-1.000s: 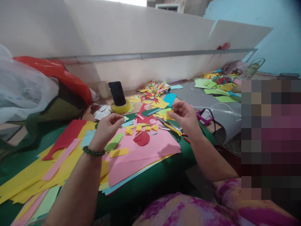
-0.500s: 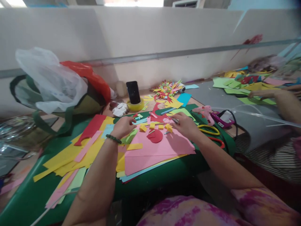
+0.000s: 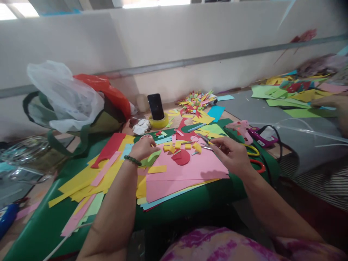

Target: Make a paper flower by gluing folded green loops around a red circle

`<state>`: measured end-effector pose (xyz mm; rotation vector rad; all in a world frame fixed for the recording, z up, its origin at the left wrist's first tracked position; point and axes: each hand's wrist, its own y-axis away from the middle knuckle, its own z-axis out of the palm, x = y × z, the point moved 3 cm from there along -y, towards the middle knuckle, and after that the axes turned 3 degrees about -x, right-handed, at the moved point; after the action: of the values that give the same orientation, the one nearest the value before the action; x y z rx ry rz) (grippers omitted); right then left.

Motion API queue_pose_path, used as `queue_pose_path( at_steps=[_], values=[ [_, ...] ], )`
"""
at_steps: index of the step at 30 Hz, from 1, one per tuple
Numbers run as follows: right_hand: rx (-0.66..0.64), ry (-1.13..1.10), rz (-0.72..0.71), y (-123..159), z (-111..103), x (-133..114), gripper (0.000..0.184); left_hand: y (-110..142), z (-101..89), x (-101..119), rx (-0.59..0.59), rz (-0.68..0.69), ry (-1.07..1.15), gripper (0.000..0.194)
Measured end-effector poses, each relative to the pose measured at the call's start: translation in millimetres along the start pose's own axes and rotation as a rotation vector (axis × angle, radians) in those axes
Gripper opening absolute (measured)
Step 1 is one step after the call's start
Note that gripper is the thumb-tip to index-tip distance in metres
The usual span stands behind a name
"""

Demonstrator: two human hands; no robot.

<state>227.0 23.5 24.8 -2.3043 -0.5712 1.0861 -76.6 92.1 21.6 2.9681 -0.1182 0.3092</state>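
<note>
My left hand (image 3: pixel 144 146), with a dark green bead bracelet (image 3: pixel 132 160), is closed in a pinch over the left side of the paper pile; what it holds, if anything, I cannot make out. Beside it lies a light green paper piece (image 3: pixel 152 158). My right hand (image 3: pixel 230 152) grips a slim two-pronged metal tool (image 3: pixel 207 147), its prongs pointing left and apart. Between the hands, a red paper circle (image 3: pixel 182 157) with a cut flap rests on pink sheets (image 3: pixel 187 174). Small folded yellow paper pieces (image 3: pixel 178 145) sit in a row just behind the circle.
Behind are a phone (image 3: pixel 156 106) leaning in a yellow tape roll (image 3: pixel 159 122) and a bunch of coloured paper strips (image 3: pixel 195 101). A pink glue gun (image 3: pixel 241 129) and yellow-handled scissors (image 3: pixel 252 149) lie right. Bags (image 3: pixel 67 103) stand left. Another person's hand (image 3: pixel 330 103) is far right.
My right hand has moved right and toward me, and more of the metal tool shows. My left hand stays near the same spot. The view has shifted slightly.
</note>
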Motion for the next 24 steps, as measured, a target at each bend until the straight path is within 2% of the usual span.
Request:
queue_pose_path(
  at_steps=[3, 6, 10, 14, 21, 24],
  values=[
    [-0.007, 0.004, 0.016, 2.9, -2.2, 1.0, 0.015, 1.6, 2.9, -5.9, -0.182, -0.080, -0.101, 0.038],
    [-0.016, -0.005, 0.004, 5.8, -0.5, 0.3, 0.014, 0.2, 6.9, -5.9, -0.241, -0.070, -0.051, 0.030],
    [-0.056, -0.013, -0.003, 10.1, 5.2, 0.9, 0.014, -0.7, 6.5, -5.9, -0.237, -0.059, 0.001, 0.022],
    [-0.111, -0.012, 0.027, 13.7, 9.4, 3.4, 0.018, 4.2, -1.9, -4.5, -0.215, -0.057, 0.037, 0.019],
    [-0.193, -0.028, -0.012, 15.8, 16.0, 0.1, 0.018, 10.8, -16.3, -10.5, -0.165, -0.083, 0.163, 0.031],
    [-0.216, -0.025, -0.017, 16.6, 19.2, -3.1, 0.018, 9.6, -17.8, -16.1, -0.164, -0.079, 0.143, 0.021]
  ],
)
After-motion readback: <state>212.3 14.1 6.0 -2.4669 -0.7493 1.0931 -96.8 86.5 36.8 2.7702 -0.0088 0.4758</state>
